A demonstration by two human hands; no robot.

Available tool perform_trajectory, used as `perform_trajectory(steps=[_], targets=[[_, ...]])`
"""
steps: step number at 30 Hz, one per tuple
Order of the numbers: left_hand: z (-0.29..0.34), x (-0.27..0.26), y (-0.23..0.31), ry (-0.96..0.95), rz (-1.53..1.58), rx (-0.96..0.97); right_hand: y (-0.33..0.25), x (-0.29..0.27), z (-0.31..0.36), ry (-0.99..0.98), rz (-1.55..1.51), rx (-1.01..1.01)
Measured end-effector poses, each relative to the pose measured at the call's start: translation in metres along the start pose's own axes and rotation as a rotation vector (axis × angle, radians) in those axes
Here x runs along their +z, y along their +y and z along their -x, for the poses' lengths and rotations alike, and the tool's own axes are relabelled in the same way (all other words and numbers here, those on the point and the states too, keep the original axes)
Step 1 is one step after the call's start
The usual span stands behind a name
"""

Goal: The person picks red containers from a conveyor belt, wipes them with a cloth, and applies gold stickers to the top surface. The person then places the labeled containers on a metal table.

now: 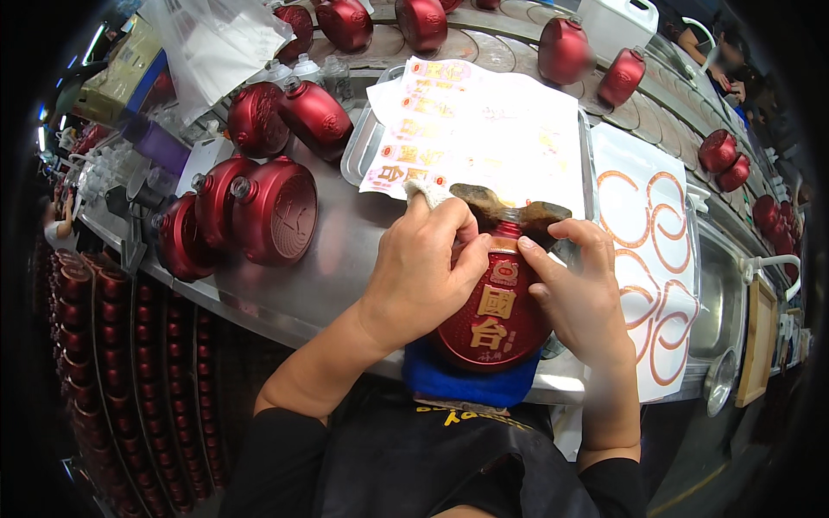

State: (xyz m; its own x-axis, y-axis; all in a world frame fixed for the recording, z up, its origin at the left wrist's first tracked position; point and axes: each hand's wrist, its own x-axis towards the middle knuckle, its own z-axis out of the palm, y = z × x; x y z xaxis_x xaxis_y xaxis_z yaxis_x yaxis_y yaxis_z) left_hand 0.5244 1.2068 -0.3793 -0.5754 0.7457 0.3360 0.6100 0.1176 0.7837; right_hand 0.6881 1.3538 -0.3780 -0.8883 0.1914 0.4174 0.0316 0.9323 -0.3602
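A round, flattened red bottle (453, 332) with gold and pink decoration leans in front of me on a blue cloth (466, 387), its neck pointing away. My left hand (419, 272) is closed, pinching a small white cloth (429, 192) in its fingers, while its thumb reaches the left side of the neck. An orange-gold band (504, 244) circles the base of the neck. On the right of that band presses the thumb of my right hand (583, 289), whose other fingers curl beside the bottle. Dark, worn pads (484, 203) sit behind the bottle neck.
White decal sheets (509, 121) lie on a metal tray ahead. Another sheet with orange rings (648, 259) is at the right, beside a sink (721, 289). Red bottles (281, 216) stand at the left; more ride a conveyor (509, 43) behind. Stacked red bottles (142, 345) fill the lower left.
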Motion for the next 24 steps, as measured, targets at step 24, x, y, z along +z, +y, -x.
perform_trajectory(steps=[24], targets=[[-0.0015, 0.0008, -0.0002, 0.001, -0.025, -0.013, -0.002, 0.0024, -0.0016, -0.002, -0.038, -0.013]])
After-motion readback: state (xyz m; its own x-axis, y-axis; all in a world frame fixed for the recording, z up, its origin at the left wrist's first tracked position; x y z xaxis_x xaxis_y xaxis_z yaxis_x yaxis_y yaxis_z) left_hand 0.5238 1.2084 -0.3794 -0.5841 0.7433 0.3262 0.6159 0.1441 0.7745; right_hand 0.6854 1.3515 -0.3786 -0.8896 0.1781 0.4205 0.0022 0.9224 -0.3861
